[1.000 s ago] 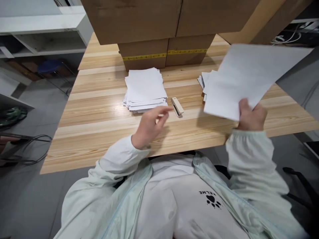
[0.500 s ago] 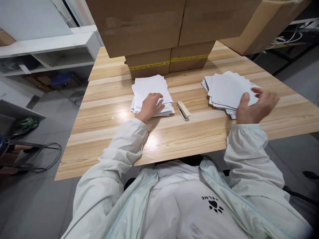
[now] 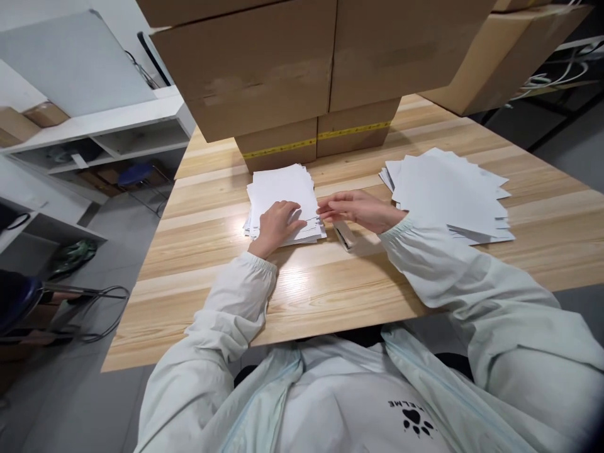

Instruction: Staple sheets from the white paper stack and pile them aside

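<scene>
Resting on the near right corner of the left paper stack (image 3: 283, 195), the left hand (image 3: 275, 225) lies flat with its fingers curled loosely over the top sheets, pinning them rather than gripping. The right hand (image 3: 361, 209) reaches across from the right, open, its fingertips stretched toward the stack's right edge and touching or nearly touching it; it holds nothing. Part of a beige stapler (image 3: 343, 234) shows on the desk (image 3: 330, 289) just beneath that hand, between the two piles. A second, more fanned-out paper pile (image 3: 448, 192) lies well to the right. Stacked cardboard boxes (image 3: 292, 82) stand at the far side, just behind the left stack. The sheets look light, thin and limp, likely to slide over one another and crease if pinched hard, so the sensible hold is at a corner or along the right edge, lifting a few sheets while the flat hand steadies the rest.
</scene>
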The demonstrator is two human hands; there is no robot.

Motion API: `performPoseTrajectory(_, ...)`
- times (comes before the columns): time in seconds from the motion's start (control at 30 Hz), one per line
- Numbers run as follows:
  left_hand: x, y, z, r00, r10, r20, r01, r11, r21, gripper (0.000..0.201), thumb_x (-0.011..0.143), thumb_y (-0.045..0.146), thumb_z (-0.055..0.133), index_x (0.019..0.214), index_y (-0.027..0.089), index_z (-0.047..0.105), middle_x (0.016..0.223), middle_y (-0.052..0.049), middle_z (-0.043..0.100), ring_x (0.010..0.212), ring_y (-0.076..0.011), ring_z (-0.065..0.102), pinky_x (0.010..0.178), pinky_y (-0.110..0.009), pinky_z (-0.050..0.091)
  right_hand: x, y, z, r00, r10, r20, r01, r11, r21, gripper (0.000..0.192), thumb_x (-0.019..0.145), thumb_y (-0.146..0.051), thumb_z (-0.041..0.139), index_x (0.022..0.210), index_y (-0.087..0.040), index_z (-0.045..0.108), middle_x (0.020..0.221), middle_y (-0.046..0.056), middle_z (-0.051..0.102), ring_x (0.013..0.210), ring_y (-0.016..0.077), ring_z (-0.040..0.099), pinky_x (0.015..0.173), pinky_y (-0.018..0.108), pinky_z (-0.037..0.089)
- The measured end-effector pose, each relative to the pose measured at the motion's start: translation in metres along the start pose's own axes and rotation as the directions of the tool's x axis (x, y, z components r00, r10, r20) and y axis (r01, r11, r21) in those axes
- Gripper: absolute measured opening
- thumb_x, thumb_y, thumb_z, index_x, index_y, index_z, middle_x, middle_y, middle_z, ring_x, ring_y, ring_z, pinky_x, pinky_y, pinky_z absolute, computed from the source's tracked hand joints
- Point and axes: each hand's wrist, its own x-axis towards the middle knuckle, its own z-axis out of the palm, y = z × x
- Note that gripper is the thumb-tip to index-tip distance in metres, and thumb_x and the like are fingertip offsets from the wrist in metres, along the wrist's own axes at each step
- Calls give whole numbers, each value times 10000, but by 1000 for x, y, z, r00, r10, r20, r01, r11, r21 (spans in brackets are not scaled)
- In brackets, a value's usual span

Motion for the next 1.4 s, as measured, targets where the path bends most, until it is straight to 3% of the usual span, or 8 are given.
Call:
performPoseTrajectory(0.2, 0, -1, 2, 1000, -6, 3, 6, 1000, -9, 318, 856, 400, 723, 1132, 260, 647, 1154, -58, 714, 1103, -271, 616, 785, -348, 466, 36, -6, 6, 964, 262, -54, -256, 963, 87, 58, 844, -126, 745, 832, -93, 699, 836, 140, 753, 747, 160, 727, 741, 260, 634)
performPoseTrajectory(0.4, -1, 3, -3, 999, -12, 30, 12, 1000, -28, 358, 836, 416, 745, 1128, 255, 616, 1160, -48, 717, 1081, -269, 626, 764, -344, 451, 39, -12, 9, 952, 306, -9, -303, 948, 99, 132, 842, -81, 725, 953, -106, 659, 865, 133, 765, 745, 167, 740, 736, 280, 641)
performPoseTrajectory(0.67, 1, -6, -2, 994, -107, 6, 106, 979, -176, 182, 884, 301, 652, 1053, 239, 631, 1019, -36, 754, 904, -213, 679, 754, -304, 457, 56, -17, 6, 942, 305, 138, -325, 932, 161, 198, 839, -82, 710, 1027, -119, 657, 985, 148, 771, 806, 168, 735, 759, 292, 626)
performPoseTrajectory(0.83, 0, -10, -4, 979, -199, -44, 170, 916, -362, 223, 940, 265, 492, 1138, 236, 591, 769, 15, 742, 656, -145, 615, 672, -254, 424, 52, -11, -8, 978, 176, 116, -188, 977, 103, 136, 830, -164, 730, 965, -148, 717, 976, 103, 764, 833, 154, 711, 795, 289, 603)
performPoseTrajectory(1.03, -1, 1, 3, 918, -352, -184, 274, 897, -348, 200, 934, 252, 464, 1109, 230, 557, 501, 102, 481, 482, -135, 457, 606, -253, 360, 44, 14, -18, 999, -32, 3, 32, 986, -166, 153, 704, -224, 784, 841, -175, 737, 844, 27, 735, 778, 132, 651, 815, 316, 544)
performPoseTrajectory(1.1, -2, 4, 6, 911, -357, -208, 286, 908, -307, 183, 921, 194, 449, 1047, 228, 578, 531, 85, 507, 494, -140, 478, 608, -262, 365, 46, 23, -18, 997, -67, 28, 71, 970, -232, 175, 665, -229, 781, 824, -172, 736, 823, 20, 726, 754, 134, 633, 780, 311, 526)
performPoseTrajectory(1.23, -6, 7, 7, 963, -220, -157, 178, 953, -244, 199, 879, 101, 492, 838, 213, 652, 805, -21, 708, 768, -176, 643, 707, -292, 451, 54, 35, -14, 996, -77, 42, 85, 966, -245, 224, 610, -223, 780, 824, -173, 733, 761, -1, 690, 695, 120, 590, 712, 287, 496)
performPoseTrajectory(1.4, -9, 9, 6, 981, -158, -111, 122, 953, -277, 212, 906, 227, 613, 1087, 248, 719, 1181, -54, 722, 1136, -217, 633, 945, -353, 507, 63, 37, -12, 998, -27, 59, 37, 984, -173, 245, 572, -222, 789, 802, -171, 718, 671, -28, 628, 641, 109, 561, 646, 266, 473)
